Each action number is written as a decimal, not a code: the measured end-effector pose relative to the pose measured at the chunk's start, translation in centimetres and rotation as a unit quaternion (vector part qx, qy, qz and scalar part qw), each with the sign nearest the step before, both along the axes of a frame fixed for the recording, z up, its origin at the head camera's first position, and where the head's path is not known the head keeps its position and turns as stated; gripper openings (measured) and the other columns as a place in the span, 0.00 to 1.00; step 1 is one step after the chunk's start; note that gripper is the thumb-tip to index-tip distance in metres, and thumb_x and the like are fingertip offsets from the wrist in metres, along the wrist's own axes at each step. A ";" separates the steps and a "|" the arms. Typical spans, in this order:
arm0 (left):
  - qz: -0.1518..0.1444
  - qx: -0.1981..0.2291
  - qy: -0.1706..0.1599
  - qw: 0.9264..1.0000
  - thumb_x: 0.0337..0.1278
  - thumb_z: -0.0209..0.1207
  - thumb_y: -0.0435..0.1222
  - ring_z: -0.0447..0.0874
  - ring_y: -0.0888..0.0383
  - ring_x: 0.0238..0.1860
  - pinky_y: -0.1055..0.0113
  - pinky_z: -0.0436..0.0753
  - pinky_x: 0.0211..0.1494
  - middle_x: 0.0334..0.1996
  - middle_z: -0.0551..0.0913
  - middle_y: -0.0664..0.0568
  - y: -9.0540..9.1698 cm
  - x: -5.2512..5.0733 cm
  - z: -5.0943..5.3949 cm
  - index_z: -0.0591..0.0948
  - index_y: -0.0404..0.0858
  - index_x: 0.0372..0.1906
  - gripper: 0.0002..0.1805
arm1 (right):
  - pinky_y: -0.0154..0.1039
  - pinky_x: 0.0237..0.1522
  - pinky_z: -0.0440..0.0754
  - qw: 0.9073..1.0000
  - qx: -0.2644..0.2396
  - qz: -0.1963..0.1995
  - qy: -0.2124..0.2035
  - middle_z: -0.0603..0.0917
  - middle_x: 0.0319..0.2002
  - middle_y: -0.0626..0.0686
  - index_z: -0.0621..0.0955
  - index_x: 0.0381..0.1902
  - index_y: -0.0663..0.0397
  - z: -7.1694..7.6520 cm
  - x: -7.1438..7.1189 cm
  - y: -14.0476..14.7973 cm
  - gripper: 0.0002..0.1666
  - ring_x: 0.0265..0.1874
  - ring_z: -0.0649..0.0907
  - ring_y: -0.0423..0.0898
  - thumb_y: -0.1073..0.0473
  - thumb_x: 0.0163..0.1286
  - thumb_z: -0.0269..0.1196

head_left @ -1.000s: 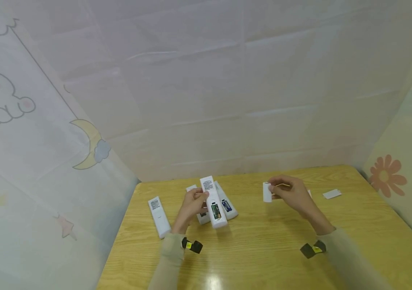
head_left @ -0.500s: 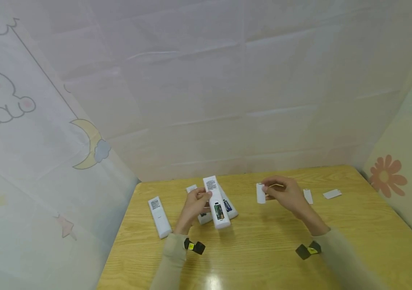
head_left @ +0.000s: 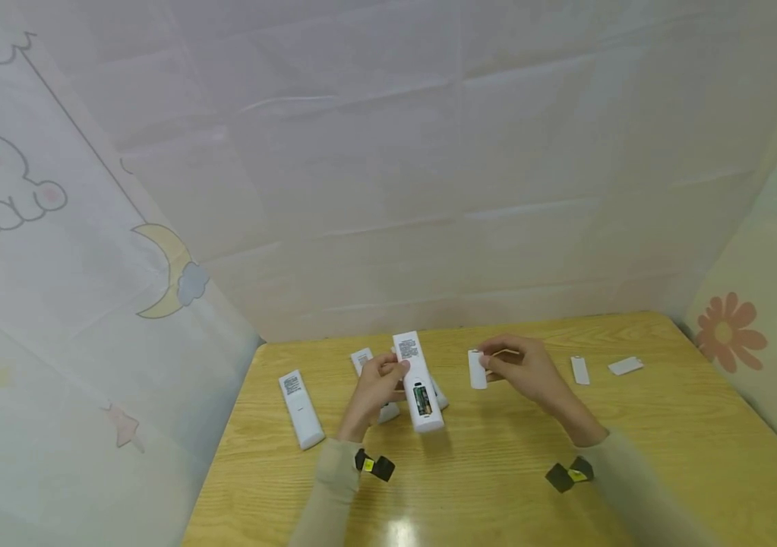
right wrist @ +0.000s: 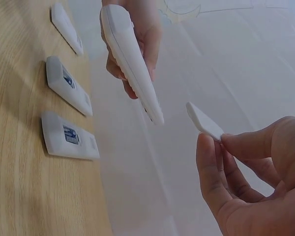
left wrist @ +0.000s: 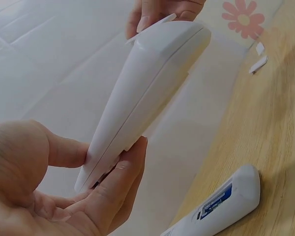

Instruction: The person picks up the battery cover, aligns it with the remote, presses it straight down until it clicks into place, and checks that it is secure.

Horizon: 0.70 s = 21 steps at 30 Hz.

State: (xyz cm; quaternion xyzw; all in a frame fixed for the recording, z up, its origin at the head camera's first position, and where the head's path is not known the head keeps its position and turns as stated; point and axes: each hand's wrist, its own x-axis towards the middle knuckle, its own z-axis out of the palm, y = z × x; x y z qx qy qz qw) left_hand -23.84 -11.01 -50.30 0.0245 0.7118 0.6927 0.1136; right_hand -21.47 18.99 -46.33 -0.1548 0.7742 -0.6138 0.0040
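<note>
My left hand [head_left: 369, 395] grips a white remote control [head_left: 417, 374] by its upper part, back side up, off the table. Its battery compartment [head_left: 423, 399] is uncovered, with batteries inside. To the right, my right hand [head_left: 528, 371] pinches a white battery cover [head_left: 476, 370] between thumb and fingers. The cover stands upright, apart from the remote, as the right wrist view shows. Two more white remotes lie behind the held one and are partly hidden in the head view. In the right wrist view, both the middle remote [right wrist: 68, 84] and the nearest remote [right wrist: 69, 136] have uncovered compartments with blue batteries.
A remote with its back closed [head_left: 302, 410] lies at the left of the wooden table [head_left: 497, 471]. Two loose battery covers lie on the right: one upright cover [head_left: 580, 370] and one slanted cover [head_left: 626, 366]. A sheet-covered wall [head_left: 429, 190] rises behind the table.
My right hand has carried the battery cover leftward, closer to the remote. My left hand has shifted the remote slightly right. A loose cover behind the right hand has come into full view.
</note>
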 end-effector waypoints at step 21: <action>-0.003 0.006 -0.005 1.000 0.80 0.59 0.41 0.91 0.50 0.43 0.53 0.94 0.51 0.56 0.88 0.35 1.4 0.0 0.3 0.73 0.26 0.72 0.28 | 0.51 0.45 0.94 1.000 0.000 0.013 -0.024 0.86 0.53 0.68 0.85 0.55 0.67 0.5 0.5 -2.5 0.15 0.47 0.90 0.55 0.64 0.76 0.68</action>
